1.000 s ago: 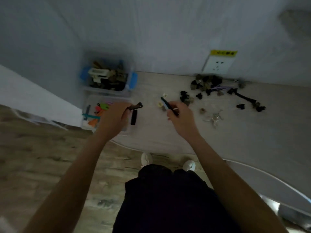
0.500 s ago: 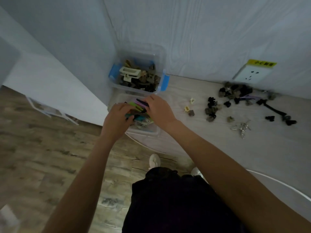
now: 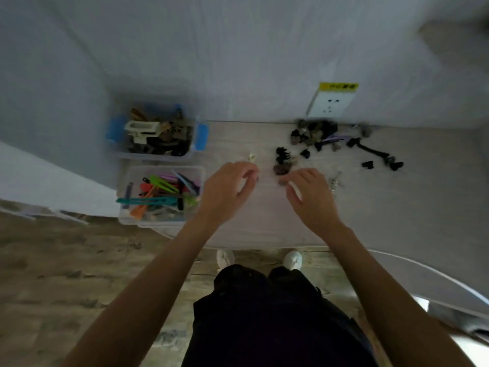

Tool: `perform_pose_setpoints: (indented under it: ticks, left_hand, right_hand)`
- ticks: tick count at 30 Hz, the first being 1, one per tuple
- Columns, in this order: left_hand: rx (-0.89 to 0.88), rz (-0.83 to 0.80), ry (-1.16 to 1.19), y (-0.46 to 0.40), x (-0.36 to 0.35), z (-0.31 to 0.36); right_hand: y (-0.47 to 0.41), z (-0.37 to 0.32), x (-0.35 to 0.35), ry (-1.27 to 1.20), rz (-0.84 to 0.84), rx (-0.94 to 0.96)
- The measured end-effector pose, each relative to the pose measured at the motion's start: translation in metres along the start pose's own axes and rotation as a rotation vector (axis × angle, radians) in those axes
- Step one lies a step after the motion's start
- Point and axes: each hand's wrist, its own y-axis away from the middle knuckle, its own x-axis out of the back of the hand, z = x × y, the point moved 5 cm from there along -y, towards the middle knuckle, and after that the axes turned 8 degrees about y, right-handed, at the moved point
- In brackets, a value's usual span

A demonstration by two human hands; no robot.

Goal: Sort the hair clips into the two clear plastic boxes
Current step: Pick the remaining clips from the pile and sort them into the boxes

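Two clear plastic boxes stand at the table's left end. The far box (image 3: 195, 154), with blue latches, holds cream, brown and black claw clips. The near box (image 3: 203, 171) holds flat coloured clips (image 3: 158, 190). Loose dark clips (image 3: 315, 133) are heaped by the wall. A black claw clip (image 3: 282, 153), a brown clip (image 3: 281, 169) and a small cream clip (image 3: 252, 157) lie closer in. My left hand (image 3: 229, 190) hovers right of the near box, fingers apart, holding nothing I can see. My right hand (image 3: 309, 194) is spread just below the brown clip, its index tip by a small clip (image 3: 282, 183).
A wall socket (image 3: 330, 105) with a yellow label sits above the heap. Silver clips (image 3: 334, 181) lie right of my right hand, and a long black piece (image 3: 370, 151) further right. The table's front edge runs just above my white shoes (image 3: 292, 259); wood floor is on the left.
Both hands held black clips, went into the near box, and have come out without them. They have moved right to the loose clips in the middle of the table.
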Motion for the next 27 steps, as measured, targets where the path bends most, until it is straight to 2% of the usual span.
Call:
perform_pose_setpoints:
  ticks: [5, 8, 12, 16, 22, 24, 27]
  left_hand:
    - [-0.037, -0.262, 0.07, -0.072, -0.099, 0.039]
    - [-0.002, -0.296, -0.004, -0.108, -0.138, 0.049]
    - [-0.058, -0.348, -0.145, -0.144, -0.189, 0.065]
    - [-0.045, -0.42, -0.28, -0.159, -0.217, 0.059]
    - [-0.016, -0.39, -0.383, -0.159, -0.223, 0.045]
    - [0.011, -0.392, -0.402, -0.155, -0.218, 0.038]
    - [0.014, -0.406, -0.42, -0.145, -0.212, 0.033]
  right_hand:
    - [0.03, 0.125, 0.035, 0.079, 0.037, -0.305]
    - [0.024, 0.177, 0.04, 0.088, 0.019, -0.368]
    - [0.001, 0.231, 0.034, 0.133, -0.086, -0.401]
    - [-0.018, 0.256, 0.021, 0.169, -0.22, -0.397]
    - [-0.013, 0.259, 0.001, 0.167, -0.296, -0.384]
    - [-0.013, 0.257, 0.007, 0.16, -0.251, -0.369]
    - [-0.031, 0.255, 0.026, 0.203, -0.085, -0.329]
